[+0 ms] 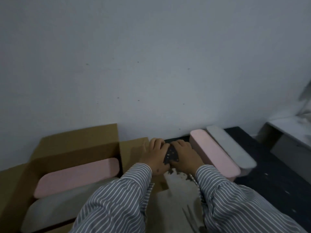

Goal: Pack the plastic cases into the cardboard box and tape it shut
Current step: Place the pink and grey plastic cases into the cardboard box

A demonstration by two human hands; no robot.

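From here I see both hands low in the middle of the frame, side by side on the dark desk (277,179). The left hand (154,156) lies palm down with fingers spread, its outer edge over the right flap of the cardboard box (72,148); it grips nothing. The right hand (184,156) is also flat and empty, fingers loosely curled toward the wall.

The box sits open at the lower left. Inside it a pink case (77,177) lies toward the wall and a grey case (55,211) lies on the near side of it, the two touching along their long sides.

Two cases are not yet packed. The loose pink case (215,153) lies just beside my right hand, on its right, with its long axis running from the upper middle of the frame down toward the lower right. The loose grey case (230,147) lies touching it on the far right side, parallel.

I judge the next pickup belongs to the right hand, since it is nearer: it needs only to shift right and close across the short width of the loose pink case, then carry it left over the flap. The case's axis is skewed against those already in the box, so it will need turning on the way.
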